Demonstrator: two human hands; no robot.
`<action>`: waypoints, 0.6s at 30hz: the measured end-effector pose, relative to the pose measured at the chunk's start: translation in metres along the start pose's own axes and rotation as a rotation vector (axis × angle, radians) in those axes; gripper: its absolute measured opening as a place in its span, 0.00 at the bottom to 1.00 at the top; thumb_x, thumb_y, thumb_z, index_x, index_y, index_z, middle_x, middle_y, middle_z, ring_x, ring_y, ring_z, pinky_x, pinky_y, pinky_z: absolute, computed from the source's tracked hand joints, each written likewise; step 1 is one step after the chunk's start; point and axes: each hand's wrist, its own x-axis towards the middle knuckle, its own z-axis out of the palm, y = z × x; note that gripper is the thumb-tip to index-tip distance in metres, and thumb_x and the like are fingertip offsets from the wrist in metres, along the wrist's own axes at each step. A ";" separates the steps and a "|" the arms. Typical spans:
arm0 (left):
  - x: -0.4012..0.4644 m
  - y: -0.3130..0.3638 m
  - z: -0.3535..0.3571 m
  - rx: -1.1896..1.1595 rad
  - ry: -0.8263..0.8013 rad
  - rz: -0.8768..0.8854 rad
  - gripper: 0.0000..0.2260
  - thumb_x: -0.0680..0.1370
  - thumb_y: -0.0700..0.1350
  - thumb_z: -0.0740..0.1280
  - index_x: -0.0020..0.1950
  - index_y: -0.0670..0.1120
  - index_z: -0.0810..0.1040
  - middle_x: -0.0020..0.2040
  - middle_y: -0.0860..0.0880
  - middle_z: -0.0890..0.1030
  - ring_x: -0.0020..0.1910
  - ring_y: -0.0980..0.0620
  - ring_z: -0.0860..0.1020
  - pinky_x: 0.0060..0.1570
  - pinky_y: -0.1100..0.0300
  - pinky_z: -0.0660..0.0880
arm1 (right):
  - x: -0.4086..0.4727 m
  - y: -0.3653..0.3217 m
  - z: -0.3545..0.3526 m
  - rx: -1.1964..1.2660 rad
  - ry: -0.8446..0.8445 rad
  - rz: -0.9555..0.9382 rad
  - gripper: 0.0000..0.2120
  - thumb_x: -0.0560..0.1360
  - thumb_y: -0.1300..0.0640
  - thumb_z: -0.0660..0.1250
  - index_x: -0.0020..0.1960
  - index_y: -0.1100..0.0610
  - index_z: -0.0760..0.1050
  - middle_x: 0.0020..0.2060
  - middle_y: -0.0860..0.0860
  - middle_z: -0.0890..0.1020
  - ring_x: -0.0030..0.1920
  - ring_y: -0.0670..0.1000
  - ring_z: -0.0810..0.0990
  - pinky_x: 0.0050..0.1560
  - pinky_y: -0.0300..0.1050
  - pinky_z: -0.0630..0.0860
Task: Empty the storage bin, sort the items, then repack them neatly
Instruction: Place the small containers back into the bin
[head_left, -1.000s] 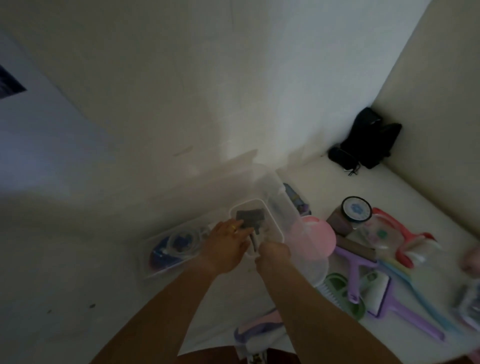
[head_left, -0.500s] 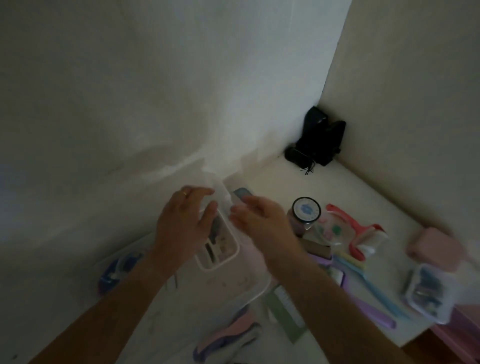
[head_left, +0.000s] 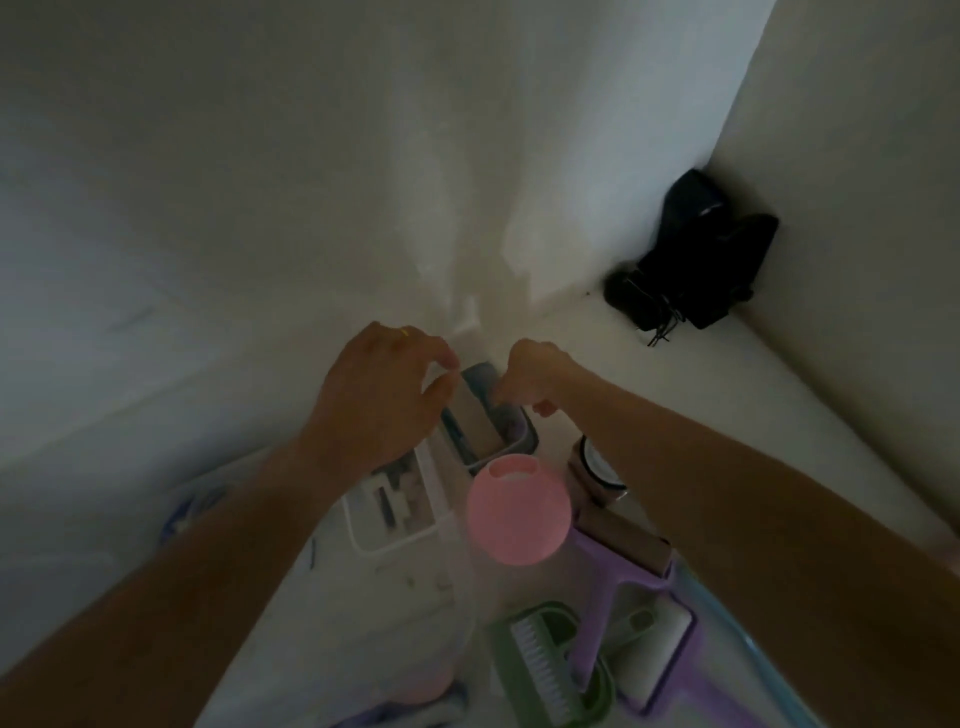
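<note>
The clear storage bin (head_left: 452, 545) lies low in the middle, with a white divided tray (head_left: 389, 540) of small dark items inside it. Just beyond the bin's far corner stands a small grey-rimmed box (head_left: 511, 444) holding blue and purple things. My left hand (head_left: 382, 400) pinches the box's left edge with thumb and fingers. On the box's right side, my right hand (head_left: 535, 376) has its fingers curled down over the rim. The dim, blurred light hides what exactly the fingers grip.
A pink round object (head_left: 519, 512) lies beside the bin. Right of it are a dark-lidded jar (head_left: 597, 470), a purple roller (head_left: 636, 587) and a green brush (head_left: 545, 665). A black bag (head_left: 701, 260) fills the wall corner. Something blue (head_left: 192, 512) lies at left.
The camera has dipped and come closer. Both hands have left the white tray and closed on the small box beyond the bin's corner.
</note>
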 end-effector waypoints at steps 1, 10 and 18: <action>0.002 -0.001 0.002 0.017 -0.025 -0.026 0.09 0.79 0.50 0.65 0.55 0.50 0.82 0.52 0.46 0.83 0.51 0.42 0.78 0.57 0.53 0.71 | 0.006 0.001 0.005 -0.029 -0.009 -0.025 0.12 0.72 0.57 0.71 0.38 0.61 0.70 0.37 0.56 0.78 0.41 0.58 0.82 0.42 0.50 0.83; 0.028 0.015 0.008 0.126 -0.156 -0.117 0.13 0.79 0.50 0.64 0.63 0.54 0.77 0.59 0.49 0.81 0.58 0.46 0.77 0.66 0.54 0.67 | 0.026 0.039 -0.014 -0.182 0.143 -0.098 0.12 0.71 0.64 0.67 0.36 0.58 0.65 0.42 0.56 0.77 0.43 0.57 0.78 0.39 0.43 0.72; 0.090 0.036 0.070 0.103 -0.540 -0.331 0.19 0.78 0.54 0.64 0.65 0.45 0.74 0.63 0.41 0.77 0.62 0.40 0.75 0.58 0.52 0.73 | 0.039 0.130 -0.064 -0.141 0.138 0.096 0.09 0.66 0.68 0.70 0.32 0.61 0.71 0.31 0.56 0.76 0.34 0.54 0.78 0.31 0.39 0.72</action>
